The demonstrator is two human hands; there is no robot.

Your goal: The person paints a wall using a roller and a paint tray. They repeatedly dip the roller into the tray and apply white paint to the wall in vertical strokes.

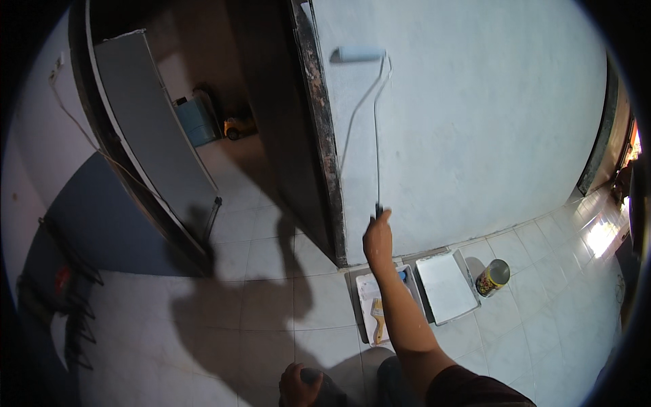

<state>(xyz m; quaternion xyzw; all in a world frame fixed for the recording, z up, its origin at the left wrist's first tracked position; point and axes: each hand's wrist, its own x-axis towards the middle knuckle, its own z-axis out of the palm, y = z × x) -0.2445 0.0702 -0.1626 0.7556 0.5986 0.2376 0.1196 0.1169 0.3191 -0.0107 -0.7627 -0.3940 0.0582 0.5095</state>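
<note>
My right hand (378,239) is raised and closed around the dark grip of a long-handled paint roller (377,129). The roller's pale sleeve (359,53) lies flat against the white wall (475,122), high up and just right of the doorway edge. My left hand (298,385) rests low at the bottom of the view, fingers curled on my knee, holding nothing that I can see. Below my right arm a paint tray (366,288) sits on the floor with a wooden-handled brush (378,315) lying in it.
A second tray (446,286) lies to the right of the first, and a paint can (494,277) stands beside it. A dark door frame (324,136) and an open grey door (152,129) lie to the left. A metal rack (64,292) stands at far left.
</note>
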